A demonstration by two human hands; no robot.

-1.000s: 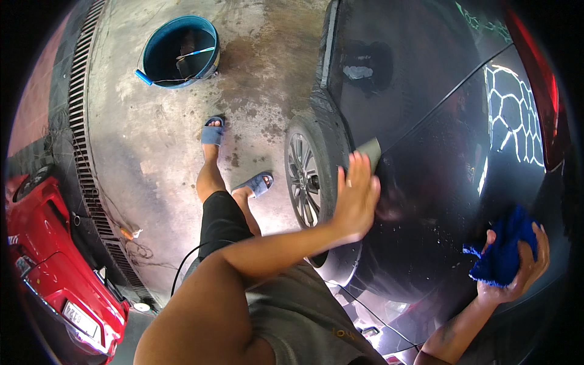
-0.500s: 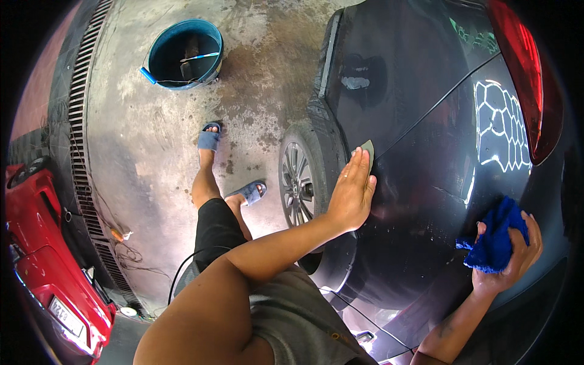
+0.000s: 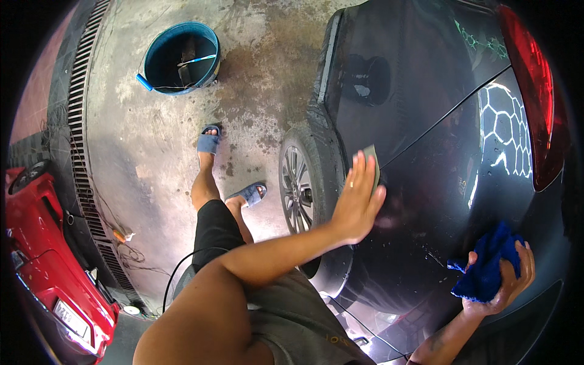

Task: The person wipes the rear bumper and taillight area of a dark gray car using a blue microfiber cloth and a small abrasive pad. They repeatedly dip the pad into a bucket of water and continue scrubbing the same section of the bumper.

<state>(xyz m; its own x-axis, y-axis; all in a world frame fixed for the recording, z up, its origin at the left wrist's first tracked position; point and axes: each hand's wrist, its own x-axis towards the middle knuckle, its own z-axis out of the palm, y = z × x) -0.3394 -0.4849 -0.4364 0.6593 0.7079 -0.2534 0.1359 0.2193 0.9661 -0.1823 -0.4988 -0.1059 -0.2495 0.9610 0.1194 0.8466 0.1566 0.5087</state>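
My left hand lies with straight fingers on the dark grey car's rear side panel, just above the wheel. Under its fingers is a thin grey-green sheet, seemingly sandpaper, pressed against the paint; most of it is hidden. My right hand grips a crumpled blue cloth against the car body, below the red tail light. Small wet spots or marks show on the paint between the two hands.
A blue bucket with dark water and a thin-handled tool stands on the stained concrete floor. The car's wheel is beside my left forearm. A metal drain grate, loose cords and a red car lie to the left.
My left hand has shifted slightly right and toward me with the sheet. The right hand has come down a little toward me with the blue cloth. The view has tilted slightly.
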